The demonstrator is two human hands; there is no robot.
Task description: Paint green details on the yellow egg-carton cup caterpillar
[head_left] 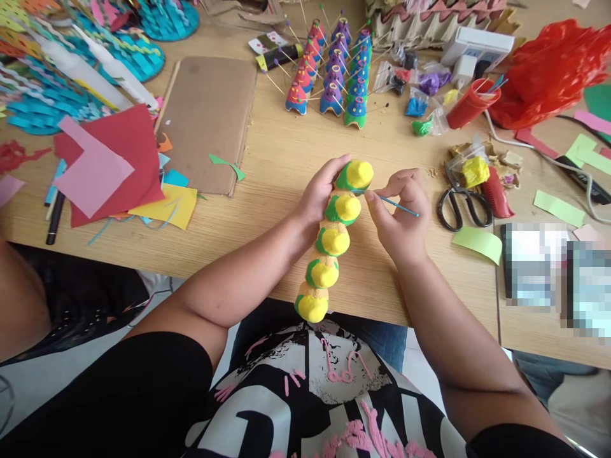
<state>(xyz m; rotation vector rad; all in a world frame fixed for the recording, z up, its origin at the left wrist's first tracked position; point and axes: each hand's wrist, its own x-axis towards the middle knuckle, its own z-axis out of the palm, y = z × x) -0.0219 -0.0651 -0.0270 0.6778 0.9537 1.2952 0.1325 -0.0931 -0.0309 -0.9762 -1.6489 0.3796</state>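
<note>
A strip of egg-carton cups runs from my left hand toward my chest, its several bumps capped in yellow and edged with green clay-like material. Bare tan carton shows between the bumps. My left hand is closed around the far end of the strip, its fingers partly hidden behind it. My right hand pinches a thin blue stick close to the two farthest bumps. The stick's tip is at the strip's right side; whether it touches cannot be made out.
Finished-looking egg-carton caterpillars with pins stand at the back. Scissors and a red tube lie right. A cardboard sheet and coloured paper lie left. Another person's limb shows at the left edge.
</note>
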